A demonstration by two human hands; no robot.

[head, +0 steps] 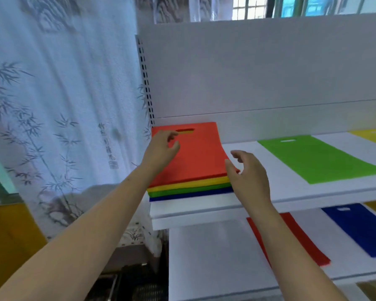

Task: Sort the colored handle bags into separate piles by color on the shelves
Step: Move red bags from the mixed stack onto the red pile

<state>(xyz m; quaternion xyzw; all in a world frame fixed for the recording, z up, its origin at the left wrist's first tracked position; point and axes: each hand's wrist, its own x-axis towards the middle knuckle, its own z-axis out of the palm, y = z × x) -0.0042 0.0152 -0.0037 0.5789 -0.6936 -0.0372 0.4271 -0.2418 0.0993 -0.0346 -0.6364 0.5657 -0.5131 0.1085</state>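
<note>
White shelf point(204, 206), orange bag point(195, 155) atop stack, handle slot rearward, long axis front-back.

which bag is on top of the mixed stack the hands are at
The orange-red bag, at the upper shelf's left end. Yellow, green and blue layers show only as edges beneath it; the other bags lie apart as single sheets.

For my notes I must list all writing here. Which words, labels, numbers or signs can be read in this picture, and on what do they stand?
Pale curtain printed with ink bamboo: a column of dark brush characters with a small seal stamp beneath; too blurred to read.
Orange handle bag topping the mixed stack, the green, blue and red bags, white shelves: no text visible.
</note>
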